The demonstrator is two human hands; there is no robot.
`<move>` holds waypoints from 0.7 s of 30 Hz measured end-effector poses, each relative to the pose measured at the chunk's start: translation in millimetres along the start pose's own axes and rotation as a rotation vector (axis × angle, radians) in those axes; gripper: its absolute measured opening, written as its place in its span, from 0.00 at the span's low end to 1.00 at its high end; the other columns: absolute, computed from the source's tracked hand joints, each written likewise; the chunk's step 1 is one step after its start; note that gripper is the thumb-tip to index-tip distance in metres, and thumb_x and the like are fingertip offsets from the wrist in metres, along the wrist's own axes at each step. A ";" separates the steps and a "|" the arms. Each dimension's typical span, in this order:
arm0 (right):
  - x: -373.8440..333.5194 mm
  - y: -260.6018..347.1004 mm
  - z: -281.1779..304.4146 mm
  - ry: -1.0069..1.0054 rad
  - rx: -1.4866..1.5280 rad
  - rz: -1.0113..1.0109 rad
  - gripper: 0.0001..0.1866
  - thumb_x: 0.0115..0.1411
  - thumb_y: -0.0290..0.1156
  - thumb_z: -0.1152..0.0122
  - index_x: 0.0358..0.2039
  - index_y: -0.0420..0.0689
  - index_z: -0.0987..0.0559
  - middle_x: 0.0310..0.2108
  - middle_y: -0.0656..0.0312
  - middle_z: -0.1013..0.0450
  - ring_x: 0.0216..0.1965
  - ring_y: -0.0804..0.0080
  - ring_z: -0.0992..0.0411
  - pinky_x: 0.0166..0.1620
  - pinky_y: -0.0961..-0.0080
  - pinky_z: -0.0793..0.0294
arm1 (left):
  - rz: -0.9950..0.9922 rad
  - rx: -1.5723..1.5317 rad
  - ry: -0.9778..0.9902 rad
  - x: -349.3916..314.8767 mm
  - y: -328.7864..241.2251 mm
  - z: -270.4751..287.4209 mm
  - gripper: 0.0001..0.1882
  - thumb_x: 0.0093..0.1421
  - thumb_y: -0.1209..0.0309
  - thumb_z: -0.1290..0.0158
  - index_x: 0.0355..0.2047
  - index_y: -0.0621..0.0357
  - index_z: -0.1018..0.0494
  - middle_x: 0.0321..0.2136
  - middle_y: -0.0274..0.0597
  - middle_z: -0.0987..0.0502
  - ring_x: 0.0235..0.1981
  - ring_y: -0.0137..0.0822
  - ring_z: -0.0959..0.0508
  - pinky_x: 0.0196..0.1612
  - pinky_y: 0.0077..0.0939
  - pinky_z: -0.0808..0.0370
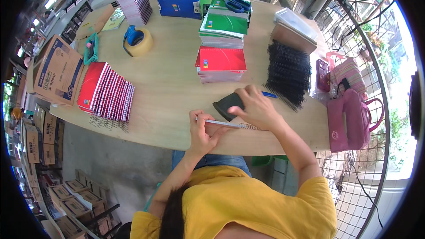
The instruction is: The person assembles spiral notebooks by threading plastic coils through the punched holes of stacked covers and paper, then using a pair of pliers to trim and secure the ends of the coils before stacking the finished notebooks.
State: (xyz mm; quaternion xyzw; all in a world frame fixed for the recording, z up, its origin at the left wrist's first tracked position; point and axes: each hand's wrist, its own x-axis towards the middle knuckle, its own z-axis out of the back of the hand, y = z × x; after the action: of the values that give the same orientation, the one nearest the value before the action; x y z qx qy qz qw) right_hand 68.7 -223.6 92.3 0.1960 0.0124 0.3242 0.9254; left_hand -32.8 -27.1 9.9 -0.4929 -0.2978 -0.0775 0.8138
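Near the table's front edge, my left hand (203, 135) is closed round a thin notebook (219, 123), held nearly edge-on. A dark wire spiral (250, 126) sticks out from the notebook's right end, under my right wrist. My right hand (256, 108) is spread above it, thumb and fingers apart, touching or just over a black flat piece (229, 106); which one I cannot tell. Just beyond the right fingers lies a blue pen (269, 94). A stack of red-covered booklets (221, 59) stands ahead of my hands, with green-covered booklets (226, 24) behind it.
Bound red notebooks (106, 90) are stacked at left beside a carton (59, 71). Tape roll (141, 44), blue-green box (183, 6) and scissors (237, 5) lie farther back. Black spirals (290, 73), a phone (323, 75) and a pink bag (347, 121) line the right side.
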 end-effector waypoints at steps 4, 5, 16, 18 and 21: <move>22.6 4.7 -4.4 0.195 -0.060 0.047 0.41 0.56 0.60 0.34 0.55 0.35 0.27 0.48 0.37 0.29 0.49 0.38 0.26 0.55 0.53 0.25 | -0.039 0.089 -0.048 10.3 -3.6 -2.7 0.31 0.46 0.61 0.24 0.40 0.57 0.33 0.36 0.43 0.35 0.39 0.45 0.31 0.38 0.38 0.29; 23.3 -3.5 1.7 0.152 -0.005 0.094 0.40 0.57 0.58 0.34 0.54 0.33 0.26 0.48 0.39 0.29 0.49 0.39 0.25 0.55 0.54 0.25 | -0.055 0.111 -0.059 13.0 -1.1 0.1 0.32 0.44 0.61 0.23 0.40 0.57 0.33 0.36 0.43 0.35 0.38 0.45 0.31 0.38 0.38 0.29; -1.9 -55.7 23.9 0.548 1.251 0.304 0.26 0.62 0.52 0.41 0.53 0.48 0.16 0.58 0.55 0.28 0.57 0.51 0.29 0.62 0.60 0.33 | -0.064 -0.041 0.065 31.7 13.7 2.7 0.33 0.42 0.63 0.23 0.38 0.56 0.35 0.35 0.42 0.35 0.37 0.42 0.32 0.36 0.36 0.31; -9.2 -49.6 18.0 0.364 0.769 0.138 0.25 0.63 0.51 0.41 0.52 0.47 0.16 0.56 0.55 0.27 0.56 0.53 0.28 0.60 0.61 0.31 | -0.070 -0.048 0.076 34.8 12.9 0.3 0.33 0.42 0.64 0.23 0.39 0.56 0.35 0.36 0.42 0.35 0.37 0.42 0.32 0.36 0.36 0.31; -12.7 -58.4 13.3 0.296 0.956 0.078 0.24 0.63 0.50 0.40 0.49 0.46 0.14 0.54 0.56 0.27 0.53 0.59 0.26 0.56 0.62 0.28 | -0.087 -0.051 0.095 36.1 14.4 -5.0 0.33 0.43 0.64 0.23 0.40 0.55 0.36 0.36 0.42 0.35 0.37 0.42 0.32 0.36 0.36 0.31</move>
State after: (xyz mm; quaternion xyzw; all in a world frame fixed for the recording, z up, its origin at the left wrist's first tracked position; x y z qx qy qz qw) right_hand 95.4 -277.7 81.5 0.5502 0.2835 0.3409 0.7076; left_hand 4.6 -18.0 17.6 -0.4957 -0.2782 -0.1435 0.8101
